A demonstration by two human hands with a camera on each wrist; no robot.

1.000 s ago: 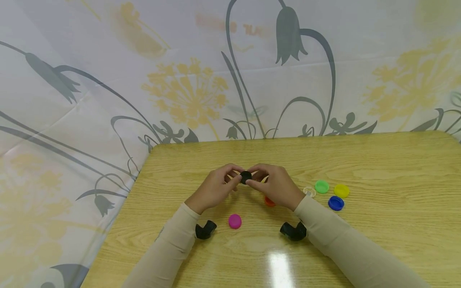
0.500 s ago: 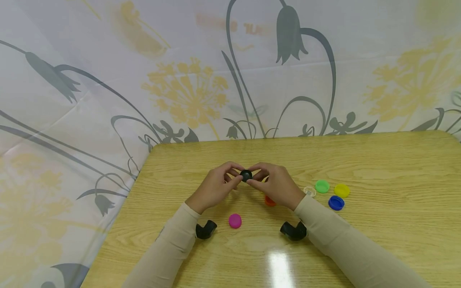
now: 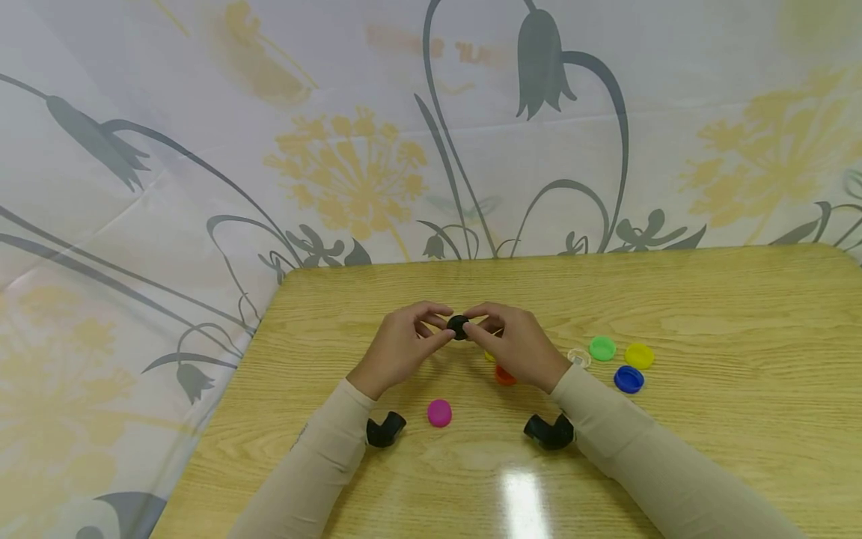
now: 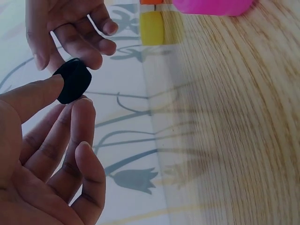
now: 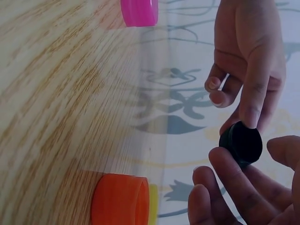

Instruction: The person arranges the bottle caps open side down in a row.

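Note:
A small black bottle cap (image 3: 457,327) is held up over the table between both hands. My left hand (image 3: 402,346) pinches it, thumb on one face and a fingertip on the other. The right hand (image 3: 517,346) touches the rim of the cap with its fingers. In the right wrist view the black cap (image 5: 246,144) shows its hollow side, and the right thumb (image 5: 284,149) stands apart from it. An orange cap (image 3: 505,376) lies below the right hand, with a yellow cap (image 3: 489,356) mostly hidden behind that hand.
A magenta cap (image 3: 440,413) lies between the forearms. Right of the right hand are clear (image 3: 579,358), green (image 3: 602,348), yellow (image 3: 639,356) and blue (image 3: 628,379) caps. Black bent pieces (image 3: 386,430) rest beside each sleeve, partly covered. A patterned cloth hangs behind the table.
The black cap has been turned between the fingers: half a second ago its hollow side faced the head camera. Both hands stay in nearly the same place.

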